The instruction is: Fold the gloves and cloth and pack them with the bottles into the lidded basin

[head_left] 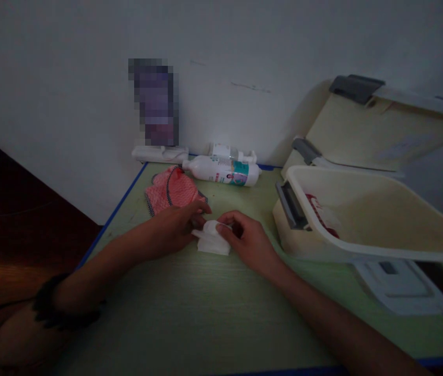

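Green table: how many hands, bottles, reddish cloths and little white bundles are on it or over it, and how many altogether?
Hands: 2, a left hand and a right hand
Bottles: 2, a white bottle lying in front of a clear pump bottle
Reddish cloths: 1, the crumpled cloth
White bundles: 1, the white bundle between the hands
Total: 6

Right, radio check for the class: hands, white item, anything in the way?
Right hand: pinching white item. Left hand: at its left edge. Pink cloth: close beyond left hand, seemingly not blocking.
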Demonstrator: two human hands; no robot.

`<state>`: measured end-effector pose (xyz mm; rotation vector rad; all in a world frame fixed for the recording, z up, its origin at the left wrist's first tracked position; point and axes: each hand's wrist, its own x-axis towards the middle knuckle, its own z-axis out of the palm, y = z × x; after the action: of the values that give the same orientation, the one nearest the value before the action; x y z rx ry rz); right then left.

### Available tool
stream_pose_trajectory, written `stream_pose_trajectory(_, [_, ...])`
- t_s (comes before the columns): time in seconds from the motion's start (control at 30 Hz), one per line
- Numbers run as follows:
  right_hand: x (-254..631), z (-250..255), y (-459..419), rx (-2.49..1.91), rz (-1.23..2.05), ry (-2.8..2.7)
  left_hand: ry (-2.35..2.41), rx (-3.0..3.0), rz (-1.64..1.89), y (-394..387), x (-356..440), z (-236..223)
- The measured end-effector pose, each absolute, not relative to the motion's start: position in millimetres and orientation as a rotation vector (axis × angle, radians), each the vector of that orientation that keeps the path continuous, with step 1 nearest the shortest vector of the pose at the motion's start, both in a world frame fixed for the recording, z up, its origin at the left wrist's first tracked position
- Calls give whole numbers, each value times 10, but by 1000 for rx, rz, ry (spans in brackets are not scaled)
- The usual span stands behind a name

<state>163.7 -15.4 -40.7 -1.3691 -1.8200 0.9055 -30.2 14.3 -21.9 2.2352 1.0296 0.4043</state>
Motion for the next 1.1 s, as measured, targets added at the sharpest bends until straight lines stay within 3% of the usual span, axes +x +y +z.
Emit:
stream_pose_trajectory(0.3, [1587, -499, -225, -1381, 585, -1939, 988, 2406, 540, 62, -239, -137])
stream_pose_trajectory(0.8, [1846, -411, -496, -1407, 336, -2263, 1043, 2512, 353, 79, -248, -307])
stream_pose_trajectory(1.1, [1883, -470, -519, -1075, 184, -2517, 932, 2436, 245, 138, -346, -216])
